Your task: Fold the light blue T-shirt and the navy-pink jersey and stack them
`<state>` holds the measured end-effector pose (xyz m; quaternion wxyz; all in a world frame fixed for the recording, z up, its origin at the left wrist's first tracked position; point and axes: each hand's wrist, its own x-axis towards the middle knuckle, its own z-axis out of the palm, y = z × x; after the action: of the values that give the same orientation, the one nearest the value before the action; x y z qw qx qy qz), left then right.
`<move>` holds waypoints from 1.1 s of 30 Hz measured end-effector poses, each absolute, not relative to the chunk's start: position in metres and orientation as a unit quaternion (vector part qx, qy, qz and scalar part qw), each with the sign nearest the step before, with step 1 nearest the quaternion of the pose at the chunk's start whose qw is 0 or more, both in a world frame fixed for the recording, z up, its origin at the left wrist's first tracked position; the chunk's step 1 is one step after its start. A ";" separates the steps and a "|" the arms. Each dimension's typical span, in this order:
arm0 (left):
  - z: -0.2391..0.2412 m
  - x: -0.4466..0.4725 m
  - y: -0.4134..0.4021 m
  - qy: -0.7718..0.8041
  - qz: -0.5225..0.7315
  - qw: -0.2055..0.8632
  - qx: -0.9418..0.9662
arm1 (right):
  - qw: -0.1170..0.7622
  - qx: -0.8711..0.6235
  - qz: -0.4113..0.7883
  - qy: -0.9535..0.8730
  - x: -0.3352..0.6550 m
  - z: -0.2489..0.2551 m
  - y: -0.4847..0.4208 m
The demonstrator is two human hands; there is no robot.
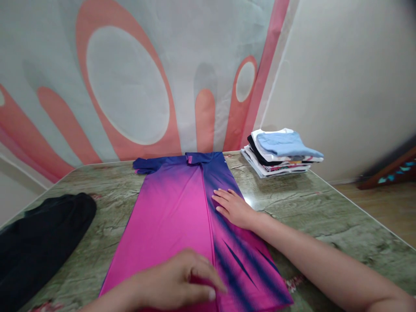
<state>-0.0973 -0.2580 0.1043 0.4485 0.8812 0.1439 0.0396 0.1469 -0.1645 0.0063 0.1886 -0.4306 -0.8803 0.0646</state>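
Landmark: pink and blue jersey [175,216], spread flat on the green marbled table [325,216], collar toward the wall.
Fold state: the jersey's right side panel is folded inward; its edge runs down the garment's middle.
Right hand [232,208]: flat on the folded panel, palm down, fingers extended and slightly spread, gripping nothing.
Left hand [175,284]: at the jersey's near hem, fingers curled loosely on the fabric; whether cloth is pinched under them cannot be told.
Left sleeve: projects unfolded from the jersey's far left corner.
Risk 1: the fabric looks slick; in my judgement, uneven pressure from either hand could slide the folded panel off its line.
Risk 2: the near hem lies close to the table's front edge; a pull toward the body could drag it over.
Edges: the stack of folded clothes [281,151] sits beyond the jersey's far right corner, well apart.
Obstruction: a black garment [39,238] lies left of the jersey, apart.
Open room: bare table on both sides of the jersey, wider on the right.
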 end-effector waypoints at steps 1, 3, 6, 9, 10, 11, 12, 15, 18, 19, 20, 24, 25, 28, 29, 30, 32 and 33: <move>0.105 -0.098 -0.256 0.172 0.064 0.425 0.886 | 0.184 -0.426 0.065 -0.883 0.147 0.007 -0.170; 0.105 -0.096 -0.252 0.188 0.085 0.353 0.913 | 0.183 -0.414 0.068 -0.889 0.149 0.009 -0.181; 0.101 -0.087 -0.253 0.138 0.052 0.275 0.950 | 0.197 -0.403 0.075 -0.891 0.154 0.012 -0.193; 0.095 -0.076 -0.257 0.121 0.023 0.218 0.968 | 0.231 -0.404 0.078 -0.882 0.159 0.013 -0.193; 0.093 -0.073 -0.259 0.118 0.016 0.204 0.972 | 0.246 -0.403 0.077 -0.878 0.160 0.013 -0.191; 0.092 -0.072 -0.259 0.114 0.011 0.194 0.974 | 0.261 -0.400 0.077 -0.875 0.161 0.013 -0.188; 0.092 -0.071 -0.260 0.109 0.007 0.191 0.976 | 0.275 -0.396 0.076 -0.873 0.162 0.012 -0.184; 0.091 -0.073 -0.263 0.112 0.011 0.211 0.971 | 0.306 -0.388 0.076 -0.866 0.167 0.009 -0.176; 0.088 -0.071 -0.269 0.150 0.033 0.238 0.959 | 0.318 -0.386 0.072 -0.863 0.171 0.009 -0.173; 0.086 -0.069 -0.272 0.168 0.045 0.243 0.954 | 0.319 -0.386 0.071 -0.863 0.172 0.009 -0.174; 0.084 -0.067 -0.274 0.184 0.056 0.247 0.950 | 0.320 -0.386 0.070 -0.862 0.172 0.009 -0.174; 0.079 -0.065 -0.278 0.203 0.074 0.287 0.933 | 0.313 -0.393 0.071 -0.862 0.174 0.011 -0.175; 0.078 -0.066 -0.278 0.202 0.073 0.303 0.929 | 0.309 -0.395 0.073 -0.862 0.174 0.011 -0.175; 0.074 -0.068 -0.278 0.231 0.089 0.328 0.912 | 0.298 -0.399 0.079 -0.863 0.175 0.011 -0.174; 0.071 -0.067 -0.278 0.249 0.100 0.325 0.907 | 0.297 -0.401 0.081 -0.863 0.176 0.011 -0.173; 0.068 -0.066 -0.278 0.266 0.112 0.317 0.903 | 0.298 -0.403 0.081 -0.862 0.176 0.010 -0.173; 0.062 -0.061 -0.276 0.282 0.124 0.297 0.904 | 0.298 -0.406 0.080 -0.860 0.176 0.009 -0.172; 0.060 -0.059 -0.274 0.280 0.122 0.288 0.908 | 0.298 -0.407 0.080 -0.860 0.176 0.009 -0.172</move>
<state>-0.0592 -0.2739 0.0601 0.2878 0.9078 0.2799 0.1217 0.1761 -0.1723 0.0092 0.2984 -0.4068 -0.8597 0.0795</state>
